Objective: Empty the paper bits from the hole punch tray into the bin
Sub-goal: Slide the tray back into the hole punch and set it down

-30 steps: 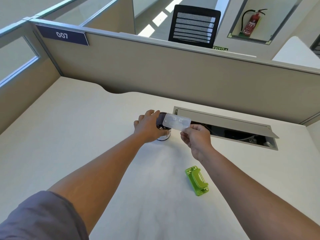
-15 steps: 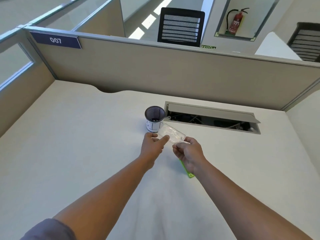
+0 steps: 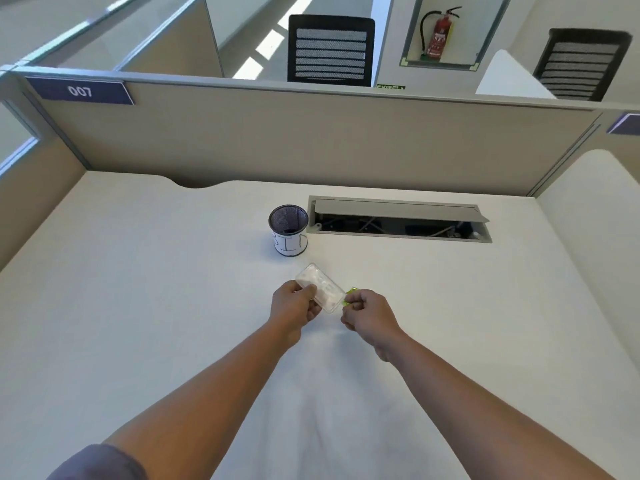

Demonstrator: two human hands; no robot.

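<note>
The clear plastic hole punch tray [image 3: 320, 288] is held just above the desk, in front of the bin. My left hand [image 3: 294, 306] grips its near left edge. My right hand [image 3: 369, 315] is curled at the tray's right end, its fingertips closed on the green hole punch [image 3: 351, 292]. Only a sliver of green shows past the fingers. The bin [image 3: 290, 241], a small dark mesh cup with a white label, stands upright on the desk a short way beyond the tray, with no hand on it.
An open cable hatch [image 3: 398, 206] with a raised grey flap lies in the desk right of the bin. Beige partition walls [image 3: 311, 140] enclose the white desk [image 3: 138, 289] at the back and on both sides.
Both hands have drawn back from the bin toward me with the tray. My left hand let go of the bin and took the tray. My right hand came down onto the punch.
</note>
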